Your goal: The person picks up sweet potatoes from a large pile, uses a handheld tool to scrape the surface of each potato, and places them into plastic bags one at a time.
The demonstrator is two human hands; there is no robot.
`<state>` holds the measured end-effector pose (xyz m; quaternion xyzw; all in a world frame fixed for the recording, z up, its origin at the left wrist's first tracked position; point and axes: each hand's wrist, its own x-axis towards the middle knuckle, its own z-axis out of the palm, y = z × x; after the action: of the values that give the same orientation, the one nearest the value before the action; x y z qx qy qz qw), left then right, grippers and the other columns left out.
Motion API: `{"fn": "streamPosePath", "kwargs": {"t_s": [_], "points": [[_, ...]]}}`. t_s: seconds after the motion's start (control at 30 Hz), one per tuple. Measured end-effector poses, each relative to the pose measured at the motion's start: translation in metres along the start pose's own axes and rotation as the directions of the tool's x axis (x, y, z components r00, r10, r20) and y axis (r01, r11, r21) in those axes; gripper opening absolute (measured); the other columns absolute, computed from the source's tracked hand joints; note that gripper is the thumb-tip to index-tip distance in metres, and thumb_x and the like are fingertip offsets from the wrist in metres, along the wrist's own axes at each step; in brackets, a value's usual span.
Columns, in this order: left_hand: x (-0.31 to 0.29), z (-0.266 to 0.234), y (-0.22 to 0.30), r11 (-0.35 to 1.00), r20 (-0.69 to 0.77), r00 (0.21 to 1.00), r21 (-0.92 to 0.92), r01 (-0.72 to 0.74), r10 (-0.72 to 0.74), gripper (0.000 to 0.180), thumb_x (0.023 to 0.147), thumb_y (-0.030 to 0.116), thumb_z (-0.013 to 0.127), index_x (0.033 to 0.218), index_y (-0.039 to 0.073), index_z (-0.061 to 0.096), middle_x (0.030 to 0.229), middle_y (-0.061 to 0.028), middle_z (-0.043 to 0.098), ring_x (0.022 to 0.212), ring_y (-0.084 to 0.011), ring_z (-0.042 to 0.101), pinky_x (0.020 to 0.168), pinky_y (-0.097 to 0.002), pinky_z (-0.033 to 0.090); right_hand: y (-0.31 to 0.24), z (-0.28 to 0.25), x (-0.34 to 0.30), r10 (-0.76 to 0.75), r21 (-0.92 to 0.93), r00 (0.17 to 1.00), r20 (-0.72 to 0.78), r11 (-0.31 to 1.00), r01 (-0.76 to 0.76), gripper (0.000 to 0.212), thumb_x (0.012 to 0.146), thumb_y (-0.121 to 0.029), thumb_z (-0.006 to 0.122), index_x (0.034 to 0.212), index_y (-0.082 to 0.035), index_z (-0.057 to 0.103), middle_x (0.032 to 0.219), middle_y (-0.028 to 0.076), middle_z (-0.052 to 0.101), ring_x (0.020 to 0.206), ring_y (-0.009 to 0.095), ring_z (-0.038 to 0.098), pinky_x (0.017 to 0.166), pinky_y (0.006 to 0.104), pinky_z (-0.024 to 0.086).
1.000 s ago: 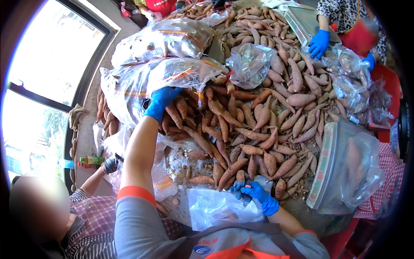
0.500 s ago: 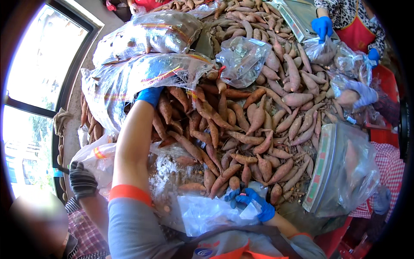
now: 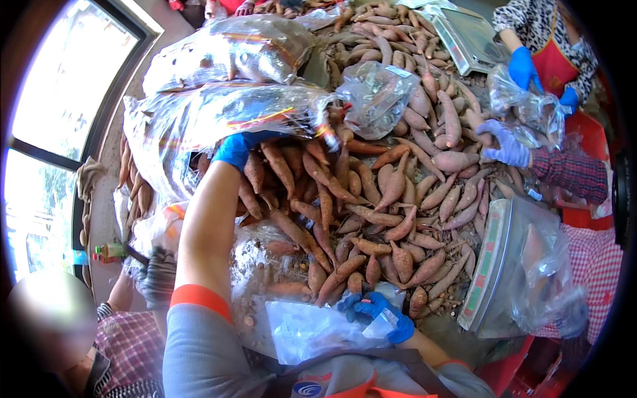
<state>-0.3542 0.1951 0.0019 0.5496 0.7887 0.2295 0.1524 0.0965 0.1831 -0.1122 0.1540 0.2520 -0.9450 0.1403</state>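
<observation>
My left hand (image 3: 233,151), in a blue glove, reaches under the torn mouth of a large clear plastic sack (image 3: 199,119) filled with reddish sweet potatoes (image 3: 277,169). The sack's film hides most of its fingers, so their grip does not show. Close to my body, my right hand (image 3: 385,317), also blue-gloved, is closed on a clear plastic bag (image 3: 308,331) that hangs flat and looks empty. Loose sweet potatoes (image 3: 401,262) lie heaped just beyond this hand.
Another full sack (image 3: 229,53) lies behind. A flat scale (image 3: 488,265) stands at right beside a bagged sweet potato (image 3: 534,249); a second scale (image 3: 464,43) is farther back. A co-worker's purple-gloved hand (image 3: 507,142) reaches over the heap; a striped-gloved hand (image 3: 158,278) is at left.
My left hand has shifted slightly, and the sack's edge beside it has risen. The purple-gloved hand has moved left over the heap. At left, the striped-gloved hand has come nearer my arm.
</observation>
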Motion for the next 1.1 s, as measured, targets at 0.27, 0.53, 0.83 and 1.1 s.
{"fn": "streamPosePath", "kwargs": {"t_s": [0.27, 0.53, 0.83, 1.1], "points": [[-0.011, 0.025, 0.004, 0.973, 0.054, 0.985, -0.159, 0.168, -0.161, 0.059, 0.067, 0.043, 0.068, 0.113, 0.008, 0.055, 0.116, -0.0127, 0.054, 0.109, -0.0249, 0.047, 0.096, -0.0328, 0.033, 0.005, 0.005, 0.003, -0.087, 0.016, 0.996, 0.023, 0.996, 0.086, 0.023, 0.087, -0.012, 0.051, 0.104, 0.003, 0.055, 0.104, 0.012, 0.057, 0.078, 0.014, 0.057, 0.073, 0.0225, 0.043], [-0.072, 0.065, 0.058, 0.999, -0.313, 0.950, 0.045, 0.010, 0.004, 0.073, 0.052, 0.031, 0.077, 0.116, 0.010, 0.049, 0.115, -0.0176, 0.051, 0.107, -0.0327, 0.049, 0.091, -0.0365, 0.039, 0.013, -0.001, 0.007, -0.179, -0.136, 0.982, 0.054, 0.973, 0.185, 0.022, 0.089, -0.015, 0.049, 0.103, -0.001, 0.057, 0.101, 0.009, 0.059, 0.074, 0.011, 0.056, 0.066, 0.0198, 0.043], [-0.141, 0.159, 0.140, 0.962, -0.149, 0.989, -0.267, -0.054, 0.015, 0.069, 0.055, 0.026, 0.075, 0.118, 0.017, 0.049, 0.131, -0.0234, 0.029, 0.117, -0.0419, 0.037, 0.098, -0.0420, 0.034, 0.023, 0.007, 0.000, -0.298, -0.171, 0.953, -0.042, 0.942, 0.287, 0.025, 0.088, -0.014, 0.046, 0.102, 0.005, 0.056, 0.107, 0.012, 0.059, 0.073, 0.012, 0.056, 0.066, 0.0207, 0.043], [-0.148, 0.123, 0.126, 0.966, -0.071, 0.995, -0.246, -0.082, 0.066, 0.044, 0.075, 0.020, 0.064, 0.117, 0.017, 0.053, 0.121, -0.0127, 0.050, 0.101, -0.0266, 0.056, 0.080, -0.0336, 0.047, 0.049, -0.035, -0.015, -0.166, -0.005, 0.979, -0.120, 0.986, 0.167, 0.034, 0.083, -0.017, 0.052, 0.107, 0.007, 0.054, 0.094, 0.015, 0.061, 0.077, 0.016, 0.059, 0.068, 0.0237, 0.045]]}}
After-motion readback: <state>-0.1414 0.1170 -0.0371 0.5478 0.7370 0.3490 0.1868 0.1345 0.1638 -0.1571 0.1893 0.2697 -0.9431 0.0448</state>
